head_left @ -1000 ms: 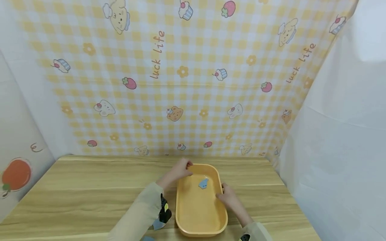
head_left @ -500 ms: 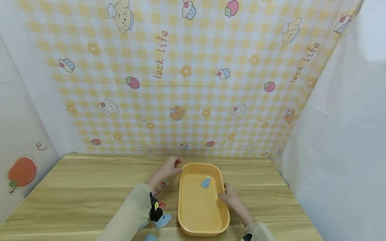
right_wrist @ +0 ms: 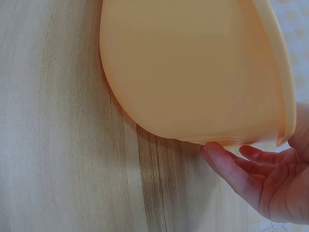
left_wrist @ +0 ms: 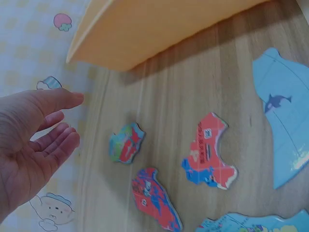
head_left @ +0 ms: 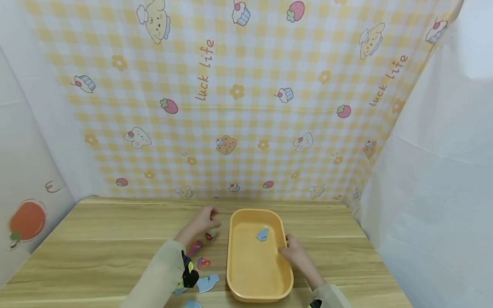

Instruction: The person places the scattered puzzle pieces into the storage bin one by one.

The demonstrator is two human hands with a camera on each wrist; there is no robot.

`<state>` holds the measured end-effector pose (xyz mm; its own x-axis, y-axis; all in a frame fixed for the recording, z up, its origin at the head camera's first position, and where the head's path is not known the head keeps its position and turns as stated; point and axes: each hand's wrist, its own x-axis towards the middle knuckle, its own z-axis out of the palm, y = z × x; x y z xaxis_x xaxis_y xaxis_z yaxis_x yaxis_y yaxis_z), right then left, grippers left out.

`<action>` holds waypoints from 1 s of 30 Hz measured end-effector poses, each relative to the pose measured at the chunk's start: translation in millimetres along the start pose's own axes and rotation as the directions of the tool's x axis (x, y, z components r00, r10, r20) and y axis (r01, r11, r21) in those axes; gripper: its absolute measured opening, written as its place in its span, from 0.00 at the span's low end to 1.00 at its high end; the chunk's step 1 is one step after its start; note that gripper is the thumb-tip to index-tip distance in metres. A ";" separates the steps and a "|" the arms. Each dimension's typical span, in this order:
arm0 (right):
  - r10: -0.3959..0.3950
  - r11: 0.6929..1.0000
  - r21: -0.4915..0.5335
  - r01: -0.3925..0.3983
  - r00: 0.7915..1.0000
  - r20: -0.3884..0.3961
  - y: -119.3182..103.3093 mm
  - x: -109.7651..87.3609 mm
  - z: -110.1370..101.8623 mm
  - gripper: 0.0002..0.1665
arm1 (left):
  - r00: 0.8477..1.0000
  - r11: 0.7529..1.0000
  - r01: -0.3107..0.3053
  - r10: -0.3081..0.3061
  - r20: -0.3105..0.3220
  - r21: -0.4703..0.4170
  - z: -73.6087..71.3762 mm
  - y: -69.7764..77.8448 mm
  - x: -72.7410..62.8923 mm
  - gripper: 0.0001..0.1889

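Yellow tray sits left of the right hand, apparently gripped.

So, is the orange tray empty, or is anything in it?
Not empty: in the head view, one blue piece lies inside the orange tray, nearer its far end.

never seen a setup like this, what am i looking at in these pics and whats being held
There's no robot here, just a person working bare-handed. The wide picture comes from a camera on the head; the two close ones come from a camera on each wrist. On the wooden table stands a yellow-orange tray with one light-blue piece inside. More flat red or blue pieces lie beside it. The right hand holds the tray's side; the left hand holds nothing.
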<state>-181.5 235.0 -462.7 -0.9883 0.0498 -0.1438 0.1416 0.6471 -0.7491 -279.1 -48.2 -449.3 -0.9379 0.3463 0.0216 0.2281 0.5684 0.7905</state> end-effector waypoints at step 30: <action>-0.004 0.999 0.032 0.004 1.000 -0.012 0.9 0.4 -0.2 0.22 | 0.991 0.981 0.127 -0.131 0.016 0.148 8.5 -19.2 -8.4 0.23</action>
<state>-181.7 235.7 -463.3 -0.9895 0.0561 -0.1333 0.1390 0.6224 -0.7702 -273.4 -55.7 -469.8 -0.9555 0.2805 -0.0917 0.1431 0.7120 0.6875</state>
